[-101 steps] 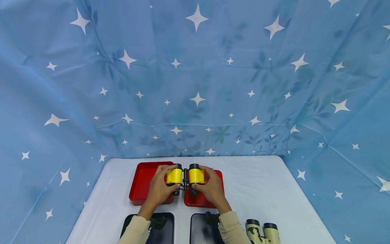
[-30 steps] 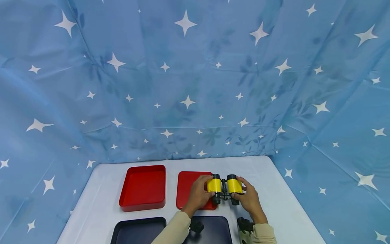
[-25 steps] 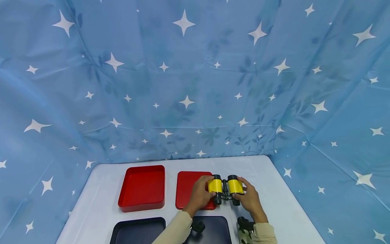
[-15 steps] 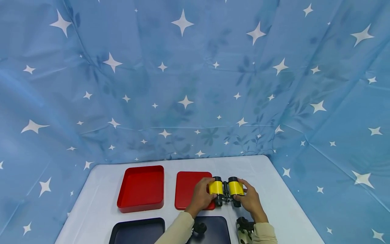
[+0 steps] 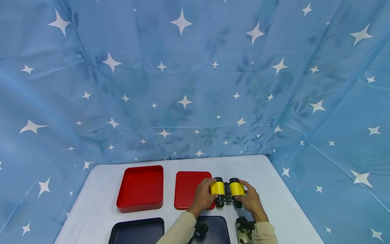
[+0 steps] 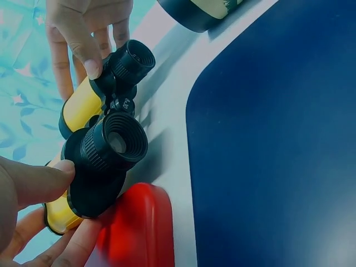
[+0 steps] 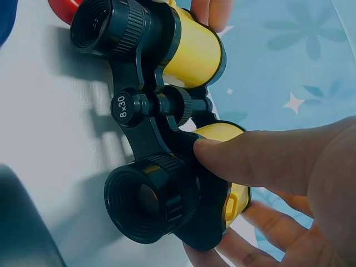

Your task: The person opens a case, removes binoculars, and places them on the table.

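Observation:
A pair of yellow and black binoculars [image 5: 226,191] is held between my two hands, right of the red lid-like tray. My left hand [image 5: 203,196] grips the left barrel, thumb on the black eyepiece end and fingers beneath. My right hand [image 5: 251,200] grips the right barrel the same way, as the right wrist view shows, with its thumb [image 7: 250,161] on the black body. The eyepieces point toward me and "8x30" reads on the hinge cap. Shadows of the binoculars [image 7: 150,111] fall on the white cloth close below.
A deep red tray [image 5: 141,188] stands at the left, a shallow red one [image 5: 187,189] beside my left hand. Two dark trays [image 5: 137,232] lie in front, one partly under my left sleeve. Camouflage binoculars [image 5: 243,234] sit by my right sleeve. A starry blue curtain [image 5: 195,84] hangs behind.
My hands have carried the yellow binoculars from over the red trays to the right, then slightly down toward the cloth. The head view has shifted a little too.

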The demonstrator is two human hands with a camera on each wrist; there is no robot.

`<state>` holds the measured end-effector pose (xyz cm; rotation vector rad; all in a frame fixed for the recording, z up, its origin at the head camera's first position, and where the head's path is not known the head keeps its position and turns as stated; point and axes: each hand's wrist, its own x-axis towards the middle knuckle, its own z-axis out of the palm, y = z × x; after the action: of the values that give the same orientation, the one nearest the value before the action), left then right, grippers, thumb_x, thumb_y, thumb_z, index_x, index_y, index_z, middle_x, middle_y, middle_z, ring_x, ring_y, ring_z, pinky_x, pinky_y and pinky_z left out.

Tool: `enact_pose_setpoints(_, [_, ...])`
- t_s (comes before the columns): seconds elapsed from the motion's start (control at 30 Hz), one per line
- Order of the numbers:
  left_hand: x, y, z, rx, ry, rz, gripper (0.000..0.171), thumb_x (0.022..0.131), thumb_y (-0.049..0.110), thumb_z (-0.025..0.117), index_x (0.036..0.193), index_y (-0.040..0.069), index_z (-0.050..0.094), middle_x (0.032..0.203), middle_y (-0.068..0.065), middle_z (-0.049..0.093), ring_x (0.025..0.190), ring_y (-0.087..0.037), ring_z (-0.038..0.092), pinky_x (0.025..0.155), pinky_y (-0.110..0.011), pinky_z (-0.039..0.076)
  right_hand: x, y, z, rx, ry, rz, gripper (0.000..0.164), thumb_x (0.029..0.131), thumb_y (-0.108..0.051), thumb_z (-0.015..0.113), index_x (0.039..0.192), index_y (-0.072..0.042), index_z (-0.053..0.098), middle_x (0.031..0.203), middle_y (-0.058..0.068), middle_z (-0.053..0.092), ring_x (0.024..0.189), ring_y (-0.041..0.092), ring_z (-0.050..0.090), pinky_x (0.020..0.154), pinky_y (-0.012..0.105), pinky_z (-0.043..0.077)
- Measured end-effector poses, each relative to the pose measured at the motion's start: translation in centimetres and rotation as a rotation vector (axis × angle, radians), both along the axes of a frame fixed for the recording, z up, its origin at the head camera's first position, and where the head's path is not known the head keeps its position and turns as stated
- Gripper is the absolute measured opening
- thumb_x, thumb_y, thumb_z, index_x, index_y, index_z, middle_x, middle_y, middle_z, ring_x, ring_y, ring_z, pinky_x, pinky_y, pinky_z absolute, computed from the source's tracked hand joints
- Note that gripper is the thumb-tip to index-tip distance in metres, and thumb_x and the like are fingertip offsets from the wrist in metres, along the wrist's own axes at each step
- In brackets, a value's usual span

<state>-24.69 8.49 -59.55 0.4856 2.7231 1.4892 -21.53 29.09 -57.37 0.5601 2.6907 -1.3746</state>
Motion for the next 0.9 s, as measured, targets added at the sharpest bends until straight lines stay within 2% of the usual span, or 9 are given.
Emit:
enact_pose_setpoints(0.17, [0.1, 0.4, 0.0, -0.01, -0.001, -0.002, 0.062, 0.082, 0.009, 0.081, 0.139, 0.014, 0.058, 0.135, -0.001, 0.059, 0.119, -0.022, 0.059, 0.105, -0.04, 0.05, 0.0, 0.2, -0.1, 0.003, -0.012, -0.007, 0.083, 0.08, 0.004, 0.074, 0.152, -0.019, 0.039, 0.152, 0.028, 0.036, 0.131, 0.051, 0.044, 0.094, 0.063, 0.049])
enact_pose_setpoints(0.4, [0.3, 1.2, 0.1, -0.029, 0.011, 0.007, 0.061, 0.081, 0.009, 0.082, 0.137, 0.014, 0.059, 0.134, -0.002, 0.06, 0.117, -0.022, 0.059, 0.104, -0.041, 0.051, 0.3, 0.7, 0.0, -0.001, -0.019, -0.026, 0.083, 0.081, 0.004, 0.073, 0.152, -0.02, 0.037, 0.15, 0.029, 0.037, 0.131, 0.051, 0.044, 0.095, 0.062, 0.049])
enact_pose_setpoints(0.73, [0.7, 1.9, 0.0, -0.015, 0.018, -0.043, 0.061, 0.083, 0.008, 0.08, 0.139, 0.013, 0.057, 0.133, -0.003, 0.059, 0.114, -0.022, 0.06, 0.103, -0.039, 0.052, 0.4, 1.8, -0.4, 0.002, -0.032, -0.037, 0.082, 0.081, 0.006, 0.071, 0.152, -0.017, 0.037, 0.15, 0.029, 0.036, 0.127, 0.052, 0.046, 0.091, 0.06, 0.051])
enact_pose_setpoints(0.9, [0.8, 2.1, 0.0, -0.043, 0.004, -0.057, 0.062, 0.084, 0.011, 0.08, 0.14, 0.015, 0.056, 0.135, -0.002, 0.058, 0.116, -0.022, 0.059, 0.103, -0.038, 0.052, 0.4, 2.3, -0.6, -0.001, -0.043, -0.038, 0.082, 0.082, 0.005, 0.071, 0.153, -0.017, 0.036, 0.15, 0.03, 0.036, 0.126, 0.051, 0.047, 0.089, 0.057, 0.052])
